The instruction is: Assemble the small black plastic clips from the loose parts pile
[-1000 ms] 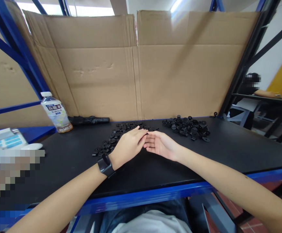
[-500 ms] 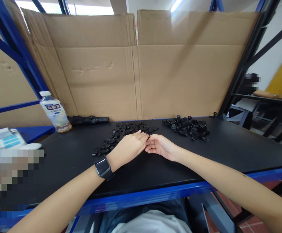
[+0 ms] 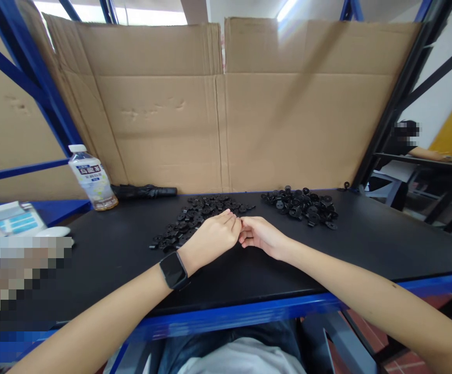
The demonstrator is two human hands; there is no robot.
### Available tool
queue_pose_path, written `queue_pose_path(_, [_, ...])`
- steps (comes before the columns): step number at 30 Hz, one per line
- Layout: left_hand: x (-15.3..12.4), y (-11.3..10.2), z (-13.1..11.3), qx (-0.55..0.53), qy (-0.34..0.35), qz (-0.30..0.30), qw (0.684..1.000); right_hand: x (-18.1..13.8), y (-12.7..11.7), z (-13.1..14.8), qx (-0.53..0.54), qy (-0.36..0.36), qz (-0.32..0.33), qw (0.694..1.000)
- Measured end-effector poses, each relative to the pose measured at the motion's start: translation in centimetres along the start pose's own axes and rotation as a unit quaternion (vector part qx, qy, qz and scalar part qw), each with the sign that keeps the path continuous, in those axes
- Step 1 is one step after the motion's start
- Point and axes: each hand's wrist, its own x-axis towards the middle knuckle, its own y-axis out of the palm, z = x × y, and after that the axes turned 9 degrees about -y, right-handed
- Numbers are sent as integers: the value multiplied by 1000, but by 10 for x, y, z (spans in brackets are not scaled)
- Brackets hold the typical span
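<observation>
My left hand (image 3: 220, 231), with a dark smartwatch (image 3: 173, 270) on its wrist, is closed, its back toward me. Its fingers meet those of my right hand (image 3: 263, 236) over the black tabletop. The right hand is closed too, fingers curled inward. Whatever lies between the fingertips is hidden by the hands. Just behind and left of my left hand spreads a pile of small black round plastic parts (image 3: 200, 210). Beyond my right hand, to the right, sits a second heap of black disc-shaped parts (image 3: 302, 204).
A drink bottle (image 3: 93, 179) stands at the back left beside a folded black umbrella (image 3: 148, 191). Cardboard panels (image 3: 171, 114) wall off the back. A white device (image 3: 15, 221) lies far left. At the far right another person (image 3: 403, 143) sits beyond the frame.
The fingers of both hands have drawn closer together, and a bit of black part glimpsed between them is now hidden. The whole view has shifted slightly.
</observation>
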Motion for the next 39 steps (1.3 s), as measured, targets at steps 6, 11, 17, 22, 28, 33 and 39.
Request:
queue_pose_path(6, [2,-13,8,-45,-38,-5,998,-5,6,0,-98,-46,16,994])
queue_pose_path(11, [-1,-15,15,-61,-122,-16,990,-10,7,7,-23,-17,126,992])
queue_pose_path(17, [-3,-2,10,-102,-143,3,984,-8,5,8,41,63,116,990])
queue_pose_path(22, [-1,-1,4,-147,-151,-12,978,2,-7,14,191,8,-103,976])
queue_pose_path(28, [2,7,-9,-221,-63,117,966,8,-34,38,312,-69,-241,917])
queue_pose_path(33, [1,21,-18,-248,-36,189,949,11,-34,36,283,-66,-227,929])
queue_pose_path(39, [1,18,-17,-254,-31,167,952,11,-30,26,270,-18,-205,941])
